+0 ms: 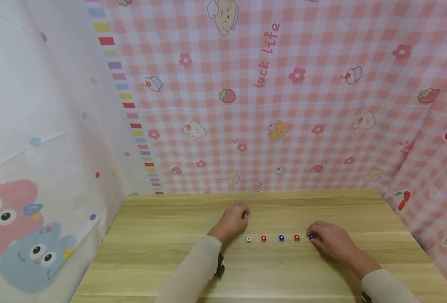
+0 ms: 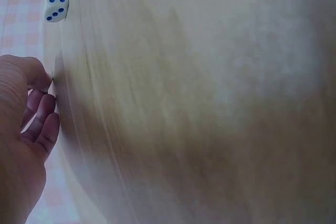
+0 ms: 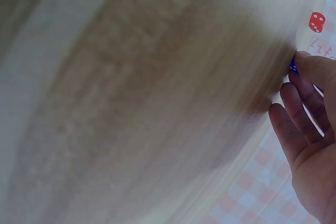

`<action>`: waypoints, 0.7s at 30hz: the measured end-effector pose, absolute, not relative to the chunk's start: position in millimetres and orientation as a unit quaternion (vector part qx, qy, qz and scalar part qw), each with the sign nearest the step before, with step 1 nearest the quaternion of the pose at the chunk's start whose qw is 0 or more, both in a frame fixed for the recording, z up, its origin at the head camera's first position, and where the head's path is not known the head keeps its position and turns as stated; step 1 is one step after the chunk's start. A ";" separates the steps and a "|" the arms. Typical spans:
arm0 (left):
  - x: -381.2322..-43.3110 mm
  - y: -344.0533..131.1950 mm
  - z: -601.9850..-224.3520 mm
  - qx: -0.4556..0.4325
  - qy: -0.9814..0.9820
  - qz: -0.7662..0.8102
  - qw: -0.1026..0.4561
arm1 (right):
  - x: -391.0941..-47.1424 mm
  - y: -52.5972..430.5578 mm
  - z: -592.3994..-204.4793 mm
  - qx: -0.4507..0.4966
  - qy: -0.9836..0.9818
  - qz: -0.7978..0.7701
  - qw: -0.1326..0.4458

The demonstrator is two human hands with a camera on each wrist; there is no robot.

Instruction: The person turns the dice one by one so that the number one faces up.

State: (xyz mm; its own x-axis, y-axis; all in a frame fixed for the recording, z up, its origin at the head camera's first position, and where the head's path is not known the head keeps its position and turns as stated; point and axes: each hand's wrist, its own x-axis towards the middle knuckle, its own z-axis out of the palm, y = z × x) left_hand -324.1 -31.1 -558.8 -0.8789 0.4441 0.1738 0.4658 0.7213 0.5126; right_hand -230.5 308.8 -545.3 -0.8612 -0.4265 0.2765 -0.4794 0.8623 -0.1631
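Observation:
My left hand (image 1: 234, 219) pinches a small die (image 1: 247, 215) between thumb and fingertips, above the left end of a row of dice. That die is mostly covered by the fingers and does not show in the left wrist view. At the row's right end my right hand (image 1: 331, 239) pinches a blue die (image 3: 293, 66) at the tabletop. Between the hands lie a white die (image 1: 248, 240) with blue pips on its sides, a red die (image 1: 263, 239), a blue die (image 1: 281, 238) and another red die (image 1: 297, 238).
The dice lie on a wood-grain table (image 1: 268, 277). A pink checked cloth (image 1: 268, 101) hangs behind its back edge, with printed cloths to the left (image 1: 56, 126) and right. Dark straps (image 1: 220, 266) sit at both wrists.

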 end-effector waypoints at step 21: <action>-321.6 -21.3 -552.5 -0.257 -0.936 -0.240 -0.008 | -229.4 308.9 -543.5 0.233 -0.960 0.113 0.109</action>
State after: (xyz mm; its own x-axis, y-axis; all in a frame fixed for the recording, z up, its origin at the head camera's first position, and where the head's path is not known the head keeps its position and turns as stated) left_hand -321.6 -21.3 -552.5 -0.8676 0.4855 0.1078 0.4776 0.7528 0.4529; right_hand -229.4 308.9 -543.5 -0.8677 -0.4224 0.2622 -0.4716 0.8662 -0.1654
